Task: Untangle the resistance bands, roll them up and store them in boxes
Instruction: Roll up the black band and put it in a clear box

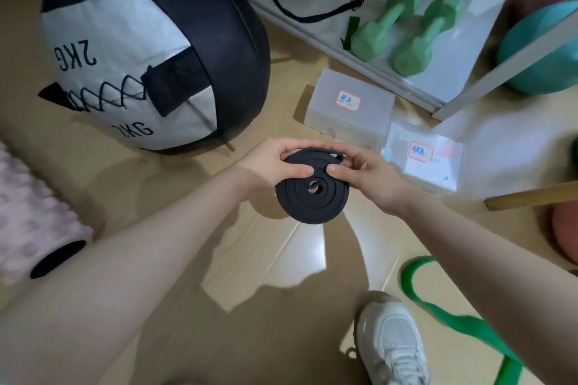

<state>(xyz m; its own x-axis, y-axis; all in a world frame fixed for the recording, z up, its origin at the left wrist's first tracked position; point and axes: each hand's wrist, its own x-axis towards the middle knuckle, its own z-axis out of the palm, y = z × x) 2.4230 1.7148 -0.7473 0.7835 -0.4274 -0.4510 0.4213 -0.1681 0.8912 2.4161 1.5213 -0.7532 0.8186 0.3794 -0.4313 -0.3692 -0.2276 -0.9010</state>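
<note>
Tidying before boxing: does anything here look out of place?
Yes: the green resistance band lies unrolled and loose on the floor by the white shoe, while both hands hold the coiled black band.

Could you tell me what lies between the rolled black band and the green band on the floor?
Only bare floor between black band and green band, in the head view.
</note>
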